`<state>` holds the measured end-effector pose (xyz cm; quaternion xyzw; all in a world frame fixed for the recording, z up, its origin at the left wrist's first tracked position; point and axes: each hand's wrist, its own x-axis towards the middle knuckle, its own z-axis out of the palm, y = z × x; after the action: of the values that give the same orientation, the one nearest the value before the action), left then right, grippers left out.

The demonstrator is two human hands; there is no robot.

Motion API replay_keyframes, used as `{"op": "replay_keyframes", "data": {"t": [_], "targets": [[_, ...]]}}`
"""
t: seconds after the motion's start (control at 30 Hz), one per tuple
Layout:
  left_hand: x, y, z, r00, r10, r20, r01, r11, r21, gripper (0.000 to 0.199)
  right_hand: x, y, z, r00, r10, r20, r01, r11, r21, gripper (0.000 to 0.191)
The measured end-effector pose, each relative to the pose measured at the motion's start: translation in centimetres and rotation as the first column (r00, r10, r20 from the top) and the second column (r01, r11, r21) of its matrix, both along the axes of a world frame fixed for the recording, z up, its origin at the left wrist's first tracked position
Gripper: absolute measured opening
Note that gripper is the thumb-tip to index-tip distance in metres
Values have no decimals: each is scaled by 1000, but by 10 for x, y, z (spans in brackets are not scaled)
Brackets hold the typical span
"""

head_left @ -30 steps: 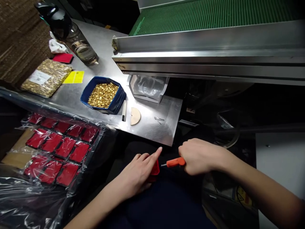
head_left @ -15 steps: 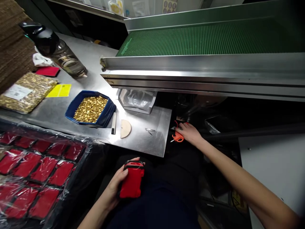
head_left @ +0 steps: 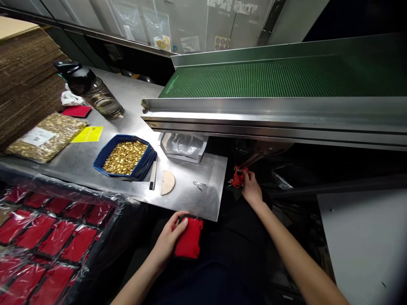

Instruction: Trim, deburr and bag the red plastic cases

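My left hand (head_left: 170,237) is closed around a flat red case with black edges (head_left: 190,239), thumb on its red face, over my lap. Beyond the table's right edge, my right hand (head_left: 252,189) has its fingers bent against an orange-red hand tool (head_left: 236,178) below the conveyor. Its exact kind does not show clearly, and part of it is covered by my fingers. On the metal table (head_left: 208,199) between the hands lie a small metal piece (head_left: 199,184), a pale half-round disc (head_left: 168,182) and a narrow cutter-like tool (head_left: 153,174).
A blue bin (head_left: 98,163) holds many small gold-coloured parts, with a clear plastic tray (head_left: 184,147) to its right. A green ribbed conveyor (head_left: 254,80) spans the back. Left are a water bottle (head_left: 103,99), a bag of gold parts (head_left: 54,135) and a plastic-lined crate (head_left: 117,203) of red cases.
The view has tilted up. My left hand has brought the red case right, closer to the table edge, and turned it. My right hand has shifted around the orange-red tool, which has turned.
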<state>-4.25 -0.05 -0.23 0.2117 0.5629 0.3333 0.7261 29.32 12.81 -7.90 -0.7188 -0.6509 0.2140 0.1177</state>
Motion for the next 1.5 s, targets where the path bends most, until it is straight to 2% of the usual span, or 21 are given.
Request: {"op": "replay_keyframes", "data": {"t": [0.07, 0.1, 0.2, 0.3, 0.37, 0.47, 0.53, 0.63, 0.7, 0.83, 0.9, 0.97, 1.03, 1.1, 1.2, 1.3, 1.4, 1.5], "targets": [[12, 18, -9, 994, -26, -108, 35, 996, 85, 60, -19, -31, 14, 981, -104, -162, 96, 994, -57, 44], [19, 26, -14, 987, -41, -158, 61, 990, 128, 60, -32, -49, 20, 958, -122, -259, 97, 990, -106, 46], [42, 46, -27, 958, -87, -272, 150, 964, 218, 58, -77, -101, 29, 820, -141, -554, -22, 960, -277, 64], [58, 52, -32, 908, -138, -396, 263, 923, 280, 54, -111, -133, 26, 680, -245, -691, -55, 923, -381, 62], [59, 55, -31, 851, -152, -503, 353, 874, 333, 50, -119, -139, 22, 620, -329, -712, 4, 909, -417, 58], [50, 68, -28, 743, -69, -666, 464, 771, 437, 44, -116, -135, 19, 577, -407, -709, 104, 897, -430, 57], [39, 84, -30, 677, -14, -736, 546, 680, 490, 42, -112, -129, 20, 579, -416, -702, 141, 898, -416, 58], [22, 113, -36, 596, -25, -802, 691, 526, 497, 32, -114, -121, 23, 605, -381, -699, 142, 915, -377, 55], [11, 129, -40, 540, -11, -841, 746, 469, 473, 26, -120, -115, 26, 625, -346, -699, 123, 929, -350, 53], [-7, 141, -38, 441, 110, -891, 767, 469, 438, 27, -137, -100, 33, 667, -276, -692, 82, 950, -300, 51], [-12, 144, -31, 412, 163, -896, 764, 474, 438, 26, -140, -96, 40, 697, -242, -676, 73, 961, -268, 53], [-16, 152, -22, 398, 200, -896, 755, 483, 443, 26, -138, -95, 46, 763, -216, -610, 95, 970, -225, 54], [-19, 171, -15, 390, 219, -894, 742, 500, 446, 26, -133, -98, 49, 829, -206, -519, 124, 974, -189, 53], [-20, 201, -11, 380, 224, -897, 730, 523, 440, 26, -125, -104, 47, 858, -200, -473, 127, 975, -183, 48], [-21, 256, -10, 350, 187, -918, 732, 556, 393, 26, -113, -117, 40, 841, -191, -505, 92, 972, -216, 43], [-22, 299, -12, 321, 75, -944, 769, 561, 306, 31, -104, -133, 34, 819, -199, -538, 77, 968, -240, 42], [-24, 320, -11, 308, -25, -951, 789, 565, 240, 35, -99, -151, 25, 786, -241, -569, 106, 960, -260, 46], [-27, 324, -8, 331, -52, -942, 779, 579, 242, 36, -99, -166, 13, 735, -311, -603, 192, 948, -254, 54]]}}
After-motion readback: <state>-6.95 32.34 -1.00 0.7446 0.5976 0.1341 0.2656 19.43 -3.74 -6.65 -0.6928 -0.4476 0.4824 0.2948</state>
